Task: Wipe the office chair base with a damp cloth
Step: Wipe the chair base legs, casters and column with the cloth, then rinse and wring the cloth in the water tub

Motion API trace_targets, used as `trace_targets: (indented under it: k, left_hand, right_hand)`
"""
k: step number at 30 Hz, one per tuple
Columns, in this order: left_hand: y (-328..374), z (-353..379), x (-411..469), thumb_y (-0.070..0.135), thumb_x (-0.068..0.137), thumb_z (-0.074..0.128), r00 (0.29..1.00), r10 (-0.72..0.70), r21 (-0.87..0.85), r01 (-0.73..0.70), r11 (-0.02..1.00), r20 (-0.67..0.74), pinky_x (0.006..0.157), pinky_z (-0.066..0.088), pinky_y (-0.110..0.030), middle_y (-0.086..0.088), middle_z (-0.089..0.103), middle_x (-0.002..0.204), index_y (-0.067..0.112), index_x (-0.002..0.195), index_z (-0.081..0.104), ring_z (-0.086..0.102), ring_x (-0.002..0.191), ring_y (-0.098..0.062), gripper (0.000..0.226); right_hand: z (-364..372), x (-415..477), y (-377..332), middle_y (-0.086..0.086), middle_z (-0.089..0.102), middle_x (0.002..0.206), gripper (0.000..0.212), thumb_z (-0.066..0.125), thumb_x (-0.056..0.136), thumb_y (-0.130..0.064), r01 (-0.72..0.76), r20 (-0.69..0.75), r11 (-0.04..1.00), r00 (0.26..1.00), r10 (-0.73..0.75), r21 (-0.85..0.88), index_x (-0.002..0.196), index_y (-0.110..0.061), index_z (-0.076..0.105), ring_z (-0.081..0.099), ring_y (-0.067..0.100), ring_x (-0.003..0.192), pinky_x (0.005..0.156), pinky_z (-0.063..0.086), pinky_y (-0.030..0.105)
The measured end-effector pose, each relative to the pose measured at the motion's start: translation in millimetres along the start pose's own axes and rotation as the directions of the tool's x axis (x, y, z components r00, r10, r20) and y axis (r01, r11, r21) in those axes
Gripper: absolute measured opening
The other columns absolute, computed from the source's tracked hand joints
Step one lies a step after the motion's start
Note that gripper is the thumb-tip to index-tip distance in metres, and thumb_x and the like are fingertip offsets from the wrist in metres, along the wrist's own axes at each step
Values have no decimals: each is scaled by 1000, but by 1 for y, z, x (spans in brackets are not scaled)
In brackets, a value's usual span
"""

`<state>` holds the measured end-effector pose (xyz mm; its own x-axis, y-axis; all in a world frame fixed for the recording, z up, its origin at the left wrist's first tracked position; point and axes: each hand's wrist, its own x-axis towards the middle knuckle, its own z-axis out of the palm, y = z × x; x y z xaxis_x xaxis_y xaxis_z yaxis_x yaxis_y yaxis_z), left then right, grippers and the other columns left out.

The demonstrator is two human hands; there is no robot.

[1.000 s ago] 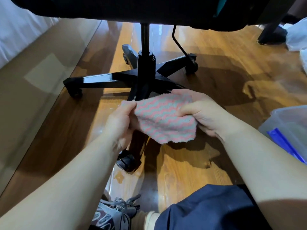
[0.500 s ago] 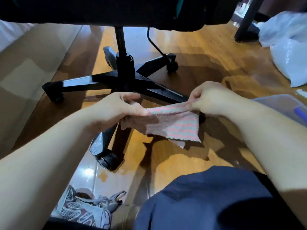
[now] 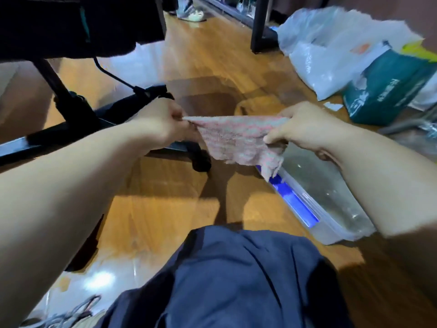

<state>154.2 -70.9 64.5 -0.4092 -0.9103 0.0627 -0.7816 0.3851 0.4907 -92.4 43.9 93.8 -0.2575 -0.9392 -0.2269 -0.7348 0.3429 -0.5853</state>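
Cloth (image 3: 236, 138): pulled wider than half a second ago and carried right; now taut in the air, lower edge hanging over the tub corner.
Left hand (image 3: 163, 121): fingers pinch the cloth's left corner.
Right hand (image 3: 305, 129): fingers curled, gripping the right edge.
Chair base (image 3: 78, 124): left, behind the left hand.
Tub (image 3: 331, 190): clear plastic, near right.
Green bag (image 3: 383, 88): far right; white print too blurred to read.

Motion blur throughout; glare on wooden floor (image 3: 99, 278); wide-angle edge distortion; soft shadows.
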Motion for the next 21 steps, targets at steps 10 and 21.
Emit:
trace_targets:
  k: [10,21]
  left_hand:
    - [55,82,2,30,100,48,917,-139,-751,387,535,374,46,49,-32,-8,65,74,20,97,61,61,56,-28,16]
    - [49,171,-6,-4,84,62,879,-236,-755,477,450,415,70,58,-39,-11,58,113,30,105,52,65,87,-25,42]
  right_hand:
    - [1,6,84,-4,59,73,12,54,97,-20,-61,-168,736,958,233,674,86,-25,51,58,13,49,40,50,22]
    - [18,42,143,-4,47,65,5,55,96,-25,-151,-395,949,882,256,278,94,-23,50,42,10,58,47,29,26]
